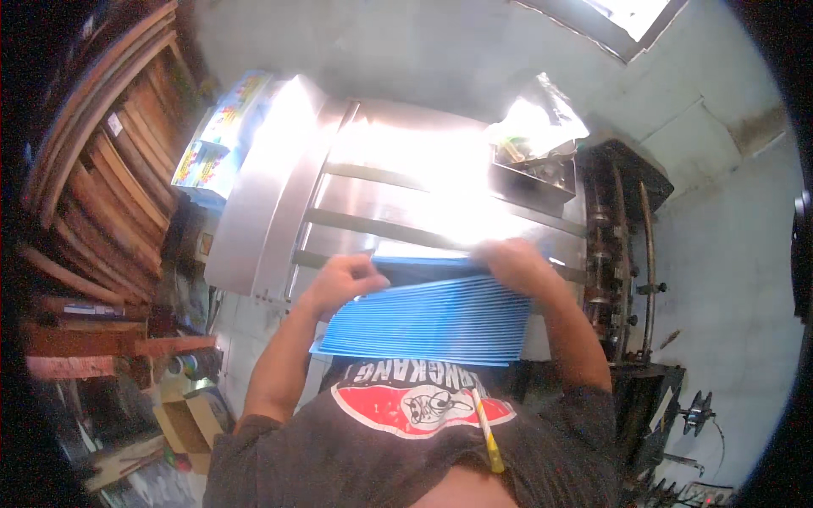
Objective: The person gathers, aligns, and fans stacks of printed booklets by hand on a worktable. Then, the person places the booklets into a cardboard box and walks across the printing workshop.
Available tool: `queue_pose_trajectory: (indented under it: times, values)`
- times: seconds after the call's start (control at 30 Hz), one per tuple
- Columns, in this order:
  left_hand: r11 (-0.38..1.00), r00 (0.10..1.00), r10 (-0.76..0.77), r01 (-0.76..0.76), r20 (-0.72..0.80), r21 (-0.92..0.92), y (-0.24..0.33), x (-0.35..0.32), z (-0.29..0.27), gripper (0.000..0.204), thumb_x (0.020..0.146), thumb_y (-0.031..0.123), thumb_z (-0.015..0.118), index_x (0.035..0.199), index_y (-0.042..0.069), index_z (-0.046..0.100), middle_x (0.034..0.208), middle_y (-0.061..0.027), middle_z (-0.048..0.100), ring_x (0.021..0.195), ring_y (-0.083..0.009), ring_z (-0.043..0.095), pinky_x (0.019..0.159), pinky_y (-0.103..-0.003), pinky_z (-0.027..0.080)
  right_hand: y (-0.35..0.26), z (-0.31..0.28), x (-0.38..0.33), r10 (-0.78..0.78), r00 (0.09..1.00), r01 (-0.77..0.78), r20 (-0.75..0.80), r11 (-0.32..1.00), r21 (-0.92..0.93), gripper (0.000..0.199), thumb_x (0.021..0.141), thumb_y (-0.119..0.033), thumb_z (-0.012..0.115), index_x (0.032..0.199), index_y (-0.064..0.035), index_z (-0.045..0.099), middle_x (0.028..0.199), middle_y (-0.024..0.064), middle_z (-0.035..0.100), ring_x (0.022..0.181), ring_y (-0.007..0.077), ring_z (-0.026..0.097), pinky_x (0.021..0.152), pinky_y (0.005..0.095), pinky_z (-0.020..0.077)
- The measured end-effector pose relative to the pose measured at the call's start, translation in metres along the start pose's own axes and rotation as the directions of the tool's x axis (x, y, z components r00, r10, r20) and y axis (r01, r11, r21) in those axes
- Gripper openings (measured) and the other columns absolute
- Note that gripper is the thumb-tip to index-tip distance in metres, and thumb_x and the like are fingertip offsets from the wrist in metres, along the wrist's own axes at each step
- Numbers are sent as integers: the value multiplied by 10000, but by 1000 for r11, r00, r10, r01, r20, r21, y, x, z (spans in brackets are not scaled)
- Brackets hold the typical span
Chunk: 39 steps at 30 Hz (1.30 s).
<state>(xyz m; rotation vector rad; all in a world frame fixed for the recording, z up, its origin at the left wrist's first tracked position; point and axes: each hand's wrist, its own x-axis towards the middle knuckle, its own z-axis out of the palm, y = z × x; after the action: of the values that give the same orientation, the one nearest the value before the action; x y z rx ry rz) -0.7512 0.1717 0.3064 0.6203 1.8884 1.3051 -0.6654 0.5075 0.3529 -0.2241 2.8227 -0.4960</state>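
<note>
A thick stack of blue sheets (423,322) with pale edges lies fanned out in front of my chest, its layers stepped toward me. At its far left corner is my left hand (343,285), fingers curled and thumb pressed in against the upper sheets. My right hand (515,269) closes over the far right corner of the same stack. Between the two hands the far part of the stack stands slightly apart from the rest, with a dark gap. Both palms and the undersides of the fingers are hidden.
Beneath and beyond the stack is a shiny metal table (406,195) with dark strips across it. A dark box (538,182) with a clear plastic bag (542,118) sits far right, beside machine rollers (601,254). Colourful boxes (216,161) stand left, near wooden boards (118,178).
</note>
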Motion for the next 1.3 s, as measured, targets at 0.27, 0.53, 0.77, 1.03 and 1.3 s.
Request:
queue_pose_trajectory:
  times: [0.27,0.53,0.77,1.03,1.3]
  values:
    - [849,991,-41,100,124,-519,-36,-6,1,697,984,588,353,1300,-10,522,1172,-111,619,1102,-177,564,994,-335,421,-44,-37,-31,162,952,-183,259,981,58,331,930,-320,573,1120,-51,609,1006,183,682,936,329,659,832,420,508]
    - [557,982,-142,-27,-128,-830,-17,-4,36,680,1017,560,249,1231,-7,559,1141,-101,630,1055,-181,590,950,-329,465,58,93,-68,390,879,225,-275,168,960,662,946,-648,382,1115,-34,564,980,88,617,900,197,591,807,348,491]
    - [717,978,138,-208,-157,-665,-50,-11,14,790,978,648,196,1211,-8,570,1113,-133,653,1025,-228,624,953,-372,487,33,133,-98,513,819,279,-258,37,960,857,874,-783,270,1215,-26,483,1091,99,577,1003,196,553,910,354,465]
    - [619,932,243,-362,-269,-697,-37,-7,39,857,947,686,217,1544,82,95,1611,-101,113,1479,-243,119,1200,-412,126,-19,116,-96,551,757,440,-351,-34,897,1071,814,-813,399,1524,-44,172,1527,176,293,1370,316,340,1136,474,284]
    - [677,946,162,-314,-281,-666,-44,-19,41,958,883,739,365,1551,136,37,1612,-136,61,1423,-285,268,1160,-463,242,-12,131,-107,461,821,359,-336,39,932,967,843,-661,542,1504,-43,201,1547,151,250,1391,309,312,1148,452,255]
